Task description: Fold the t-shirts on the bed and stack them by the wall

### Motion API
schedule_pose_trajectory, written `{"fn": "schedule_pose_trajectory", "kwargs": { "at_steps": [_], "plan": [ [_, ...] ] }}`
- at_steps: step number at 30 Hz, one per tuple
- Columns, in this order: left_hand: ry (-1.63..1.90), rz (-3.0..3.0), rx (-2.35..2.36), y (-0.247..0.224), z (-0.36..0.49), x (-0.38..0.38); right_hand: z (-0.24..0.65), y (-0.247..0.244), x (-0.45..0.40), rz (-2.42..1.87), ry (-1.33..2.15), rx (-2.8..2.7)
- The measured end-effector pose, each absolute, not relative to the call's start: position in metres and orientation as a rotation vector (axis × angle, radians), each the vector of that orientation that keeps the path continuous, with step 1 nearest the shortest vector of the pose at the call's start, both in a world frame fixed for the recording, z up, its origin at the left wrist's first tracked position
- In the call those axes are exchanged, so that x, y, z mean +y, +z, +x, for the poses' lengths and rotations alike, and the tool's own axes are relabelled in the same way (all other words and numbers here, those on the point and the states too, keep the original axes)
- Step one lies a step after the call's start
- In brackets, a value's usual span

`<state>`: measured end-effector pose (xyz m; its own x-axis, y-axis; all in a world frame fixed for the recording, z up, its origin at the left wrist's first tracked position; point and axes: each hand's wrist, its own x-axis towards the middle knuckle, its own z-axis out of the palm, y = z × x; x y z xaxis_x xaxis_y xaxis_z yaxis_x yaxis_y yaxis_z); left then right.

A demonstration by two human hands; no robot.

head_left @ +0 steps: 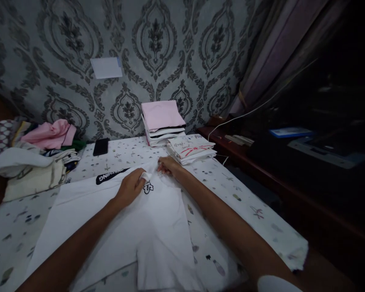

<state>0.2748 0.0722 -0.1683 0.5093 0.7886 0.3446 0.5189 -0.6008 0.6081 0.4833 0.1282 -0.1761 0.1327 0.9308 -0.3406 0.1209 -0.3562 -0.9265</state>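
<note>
A white T-shirt point(109, 227) with black printing lies spread over the patterned sheet, one sleeve toward me. My left hand point(130, 186) is closed on a bunched fold of the shirt, beside a small black outline print. At the shirt's far right edge, near the collar, my right hand point(168, 166) pinches the cloth between bent fingers. Part of a black strip with white lettering point(109, 176) shows to the left of my left hand. The cloth between the two hands is gathered and raised a little.
Folded clothes with a pink piece on top point(162, 115) are stacked by the wall, behind a printed white folded pile point(191, 148). A loose clothes heap point(48, 142) lies left, near a black phone point(101, 147). A dark wooden table point(231, 150) and a cable point(255, 107) are at right.
</note>
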Motion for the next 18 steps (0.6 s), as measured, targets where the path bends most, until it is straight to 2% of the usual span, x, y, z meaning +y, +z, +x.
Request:
{"fn": "schedule_pose_trajectory", "kwargs": {
  "at_steps": [6, 13, 18],
  "plan": [
    [0.855, 2.391, 0.971, -0.175, 0.275, 0.07, 0.482, -0.185, 0.132, -1.642, 1.209, -1.067],
    [0.984, 1.846, 1.026, -0.181, 0.263, 0.097, 0.477, -0.189, 0.114, -1.593, 1.032, -1.183],
    [0.955, 1.662, 0.935, -0.185, 0.261, 0.106, 0.466, -0.181, 0.083, -1.45, 0.417, -1.67]
  ]
}}
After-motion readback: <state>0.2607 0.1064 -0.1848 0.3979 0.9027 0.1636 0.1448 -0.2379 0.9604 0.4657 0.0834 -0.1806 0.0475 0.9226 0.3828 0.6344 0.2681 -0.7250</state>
